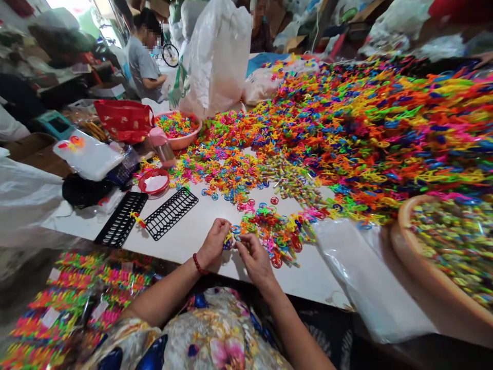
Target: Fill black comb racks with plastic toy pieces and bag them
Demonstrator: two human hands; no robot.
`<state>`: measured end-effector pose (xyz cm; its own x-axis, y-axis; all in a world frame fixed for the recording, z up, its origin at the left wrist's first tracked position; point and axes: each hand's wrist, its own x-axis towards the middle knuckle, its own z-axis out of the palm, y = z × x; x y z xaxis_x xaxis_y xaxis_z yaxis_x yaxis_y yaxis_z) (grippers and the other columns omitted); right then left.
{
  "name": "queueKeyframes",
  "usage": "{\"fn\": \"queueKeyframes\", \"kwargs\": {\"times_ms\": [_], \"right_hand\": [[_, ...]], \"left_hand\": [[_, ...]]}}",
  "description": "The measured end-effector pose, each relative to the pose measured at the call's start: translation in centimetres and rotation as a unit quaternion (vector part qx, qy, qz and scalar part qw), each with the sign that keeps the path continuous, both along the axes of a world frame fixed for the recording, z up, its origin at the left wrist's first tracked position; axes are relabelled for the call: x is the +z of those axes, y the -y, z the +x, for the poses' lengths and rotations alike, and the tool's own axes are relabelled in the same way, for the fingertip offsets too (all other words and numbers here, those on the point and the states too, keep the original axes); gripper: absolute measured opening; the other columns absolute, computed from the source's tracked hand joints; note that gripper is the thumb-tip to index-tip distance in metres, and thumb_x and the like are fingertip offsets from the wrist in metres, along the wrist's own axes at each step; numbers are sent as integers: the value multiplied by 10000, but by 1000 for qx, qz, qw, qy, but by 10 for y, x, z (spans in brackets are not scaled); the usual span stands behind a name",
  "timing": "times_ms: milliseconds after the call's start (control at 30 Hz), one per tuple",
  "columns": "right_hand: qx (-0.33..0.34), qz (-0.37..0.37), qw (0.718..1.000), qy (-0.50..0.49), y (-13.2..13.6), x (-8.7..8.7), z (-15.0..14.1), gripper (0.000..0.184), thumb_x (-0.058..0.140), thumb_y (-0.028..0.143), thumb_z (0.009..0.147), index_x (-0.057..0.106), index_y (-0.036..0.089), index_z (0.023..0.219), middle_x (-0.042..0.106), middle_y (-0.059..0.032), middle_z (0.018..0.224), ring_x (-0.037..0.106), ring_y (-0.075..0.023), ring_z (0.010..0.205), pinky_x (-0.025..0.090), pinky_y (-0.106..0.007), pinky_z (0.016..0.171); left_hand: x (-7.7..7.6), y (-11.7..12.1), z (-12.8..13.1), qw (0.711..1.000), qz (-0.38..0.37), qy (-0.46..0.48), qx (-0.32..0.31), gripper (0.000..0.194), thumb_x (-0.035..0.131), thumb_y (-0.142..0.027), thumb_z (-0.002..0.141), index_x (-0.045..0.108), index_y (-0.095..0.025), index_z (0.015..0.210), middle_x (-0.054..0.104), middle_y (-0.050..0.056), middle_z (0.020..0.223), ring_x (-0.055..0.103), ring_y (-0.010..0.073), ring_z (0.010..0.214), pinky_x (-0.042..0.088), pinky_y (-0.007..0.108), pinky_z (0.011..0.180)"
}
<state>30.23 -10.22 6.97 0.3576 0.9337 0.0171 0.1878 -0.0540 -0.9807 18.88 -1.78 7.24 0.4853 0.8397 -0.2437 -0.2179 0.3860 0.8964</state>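
Note:
My left hand (214, 242), with a red bead bracelet on the wrist, is closed in a pinch on a small coloured plastic toy piece (228, 239) at the near edge of the white table (185, 237). My right hand (253, 257) sits right beside it, fingers curled and pinching the same small piece from the other side. Just beyond both hands lies a small heap of coloured plastic pieces (275, 234). A huge pile of the same bright pieces (370, 128) covers the table's far and right side.
Two black plastic grid trays (171, 213) lie to the left, near a small red dish (154, 181) and a pink bowl of pieces (177, 127). A tan basin of packed pieces (442, 246) stands right. Clear plastic bags (365, 280) lie nearby. A person in grey (143, 64) works at the back.

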Motion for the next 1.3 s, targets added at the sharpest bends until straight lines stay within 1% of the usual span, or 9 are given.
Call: {"fn": "queueKeyframes", "kwargs": {"times_ms": [200,400,500,800,933,1000,1100,1200,1300], "right_hand": [[5,31,999,0,2,7,1,263,599,464,882,593,202,903,663,-34,815,630,-171,744,516,-287,679],[7,40,999,-22,3,4,2,254,611,451,873,637,199,885,666,-27,806,635,-165,745,521,-274,667],[-3,67,997,31,5,4,1,212,601,402,888,667,201,909,676,-35,829,635,-170,766,516,-290,706],[24,83,989,122,11,6,-13,176,512,325,950,646,211,932,657,-17,789,620,-156,717,502,-268,681],[10,86,978,187,8,-3,0,187,501,315,962,628,207,1048,692,-58,911,650,-186,817,521,-303,750],[-13,96,959,267,5,-6,10,209,493,304,966,637,197,1074,696,-87,960,638,-216,874,512,-361,819],[-54,90,905,412,1,-8,21,223,509,289,951,669,178,1059,669,-141,1042,585,-278,968,465,-462,888],[-60,89,870,482,-3,-3,26,227,504,272,948,671,171,1065,629,-157,1113,541,-294,1032,450,-462,904],[-23,81,863,497,-16,7,46,225,462,254,969,660,180,1046,633,-129,1057,547,-258,982,455,-391,883]], "left_hand": [[1,5,-1,996,61,-64,-6,393,607,-582,839,496,-211,907,480,-44,740,450,85,599,376,205,541],[4,5,-1,991,95,-94,-6,312,578,-512,876,508,-208,878,471,-37,734,430,100,624,364,209,564],[6,3,-1,983,134,-125,4,265,586,-458,881,520,-204,846,463,-36,723,424,104,640,359,206,574],[-2,4,1,983,133,-129,3,264,577,-448,877,513,-205,794,453,-35,723,406,116,650,352,218,594],[-4,-17,4,970,167,-178,12,186,503,-402,929,540,-222,900,497,-19,755,466,139,709,385,241,677],[-3,-43,5,947,216,-229,65,117,464,-311,947,539,-225,975,540,12,844,511,164,815,409,277,785],[-4,-92,5,873,324,-339,131,151,504,-157,889,536,-192,1033,545,90,1032,499,224,1036,361,366,976],[-9,-131,7,800,380,-450,117,285,636,-189,827,532,-154,1090,512,131,1107,445,283,1143,314,432,1033],[-17,-147,11,776,381,-495,90,329,690,-233,805,534,-120,1072,496,132,1083,428,303,1156,323,450,1013]]}}
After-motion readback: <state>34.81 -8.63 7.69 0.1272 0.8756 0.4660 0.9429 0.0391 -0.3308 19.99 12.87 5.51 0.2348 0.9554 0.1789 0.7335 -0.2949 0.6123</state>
